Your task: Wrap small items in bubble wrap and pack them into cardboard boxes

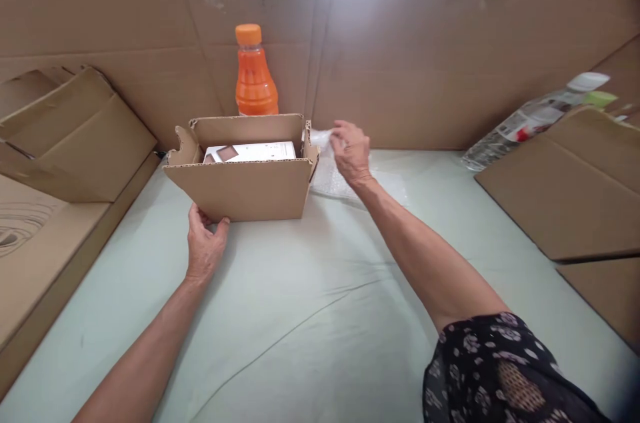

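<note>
An open-topped cardboard box (240, 191) stands on the pale green cloth, and a white printed carton (265, 152) shows inside it. My left hand (206, 243) grips the box at its lower front-left corner, thumb against the front and the other fingers partly hidden behind. To the right of the box lies a sheet of clear bubble wrap (330, 176). My right hand (351, 151) is closed over the wrap's upper edge with fingers and thumb drawn together, pinching it. Part of the wrap is hidden behind my right wrist.
An orange drink bottle (256, 79) stands behind the box, against the cardboard wall (400, 63). Open cardboard boxes sit at the left (95, 143) and the right (570, 189). A clear plastic bottle (530, 119) leans by the right one. Green cloth (300, 343) covers the surface.
</note>
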### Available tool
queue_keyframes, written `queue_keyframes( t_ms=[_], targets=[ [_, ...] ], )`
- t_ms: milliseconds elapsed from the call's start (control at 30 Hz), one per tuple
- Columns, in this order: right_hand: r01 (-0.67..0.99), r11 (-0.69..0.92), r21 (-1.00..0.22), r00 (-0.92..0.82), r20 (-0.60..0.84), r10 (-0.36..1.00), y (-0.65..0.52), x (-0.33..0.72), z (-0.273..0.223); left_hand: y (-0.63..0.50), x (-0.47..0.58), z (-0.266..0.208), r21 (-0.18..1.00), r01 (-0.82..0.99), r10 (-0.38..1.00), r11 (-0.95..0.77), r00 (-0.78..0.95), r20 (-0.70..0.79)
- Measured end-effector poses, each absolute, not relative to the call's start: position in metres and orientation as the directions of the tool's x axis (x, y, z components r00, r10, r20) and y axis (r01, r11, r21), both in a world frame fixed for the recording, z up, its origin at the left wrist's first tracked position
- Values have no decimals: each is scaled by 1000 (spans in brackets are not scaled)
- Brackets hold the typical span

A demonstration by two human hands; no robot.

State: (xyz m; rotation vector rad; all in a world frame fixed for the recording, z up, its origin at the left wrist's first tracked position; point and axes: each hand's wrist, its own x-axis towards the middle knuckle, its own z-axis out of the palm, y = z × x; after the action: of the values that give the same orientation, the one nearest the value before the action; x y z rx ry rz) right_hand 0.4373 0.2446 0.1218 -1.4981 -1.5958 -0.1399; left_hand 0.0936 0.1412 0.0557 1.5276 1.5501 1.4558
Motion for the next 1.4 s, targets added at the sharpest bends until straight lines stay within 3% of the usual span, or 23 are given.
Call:
queue_keyframes(
  t_ms=[100, 200, 333, 433, 533, 633, 700, 767, 867, 933, 1000, 1100, 1167, 1267, 1400],
  targets=[
    [560, 390, -731, 402, 652, 643, 207, 460, 148, 141, 93, 54, 913, 364, 927, -187, -243, 286],
    [296, 419, -859, 515, 513, 687, 147, 467, 170, 144, 93, 52, 923, 332, 928, -193, -244, 282],
    [123, 449, -885, 523, 442, 728, 70, 453, 189, 143, 91, 56, 898, 380, 894, -223, -287, 344],
    [59, 501, -864, 504, 458, 732, 28, 440, 206, 121, 93, 75, 752, 561, 787, -345, -264, 558],
    [-14, 510, -860, 442, 452, 775, -4, 430, 224, 79, 109, 106, 595, 574, 703, -562, -48, 710],
    [-88, 444, -891, 328, 395, 858, -26, 417, 239, 37, 139, 135, 638, 356, 722, -683, 190, 666],
    [-139, 387, -911, 267, 342, 901, -36, 408, 245, 17, 160, 144, 793, 148, 781, -591, 354, 515],
    [-192, 346, -918, 246, 296, 923, -40, 401, 245, 3, 176, 146, 949, -42, 784, -313, 552, 283],
    [-248, 303, -920, 276, 233, 932, -36, 400, 228, -15, 186, 137, 965, -169, 646, 200, 763, 0],
    [-234, 260, -937, 308, 182, 934, -27, 407, 206, -29, 181, 127, 900, -179, 642, 397, 755, -134],
    [-145, 171, -974, 307, 120, 944, -16, 418, 178, -44, 170, 118, 862, -171, 710, 477, 652, -264],
    [155, 4, -988, 317, 53, 947, -8, 436, 139, -62, 149, 108, 843, -128, 768, 523, 499, -401],
    [396, -38, -918, 345, 110, 932, -16, 444, 121, -72, 136, 106, 846, -92, 775, 525, 464, -430],
    [635, -2, -772, 252, 204, 946, -51, 450, 109, -87, 122, 106, 866, -48, 776, 497, 472, -419],
    [762, 263, -592, -146, 239, 960, -119, 432, 106, -106, 109, 110, 861, 66, 740, 504, 481, -470]
  ],
)
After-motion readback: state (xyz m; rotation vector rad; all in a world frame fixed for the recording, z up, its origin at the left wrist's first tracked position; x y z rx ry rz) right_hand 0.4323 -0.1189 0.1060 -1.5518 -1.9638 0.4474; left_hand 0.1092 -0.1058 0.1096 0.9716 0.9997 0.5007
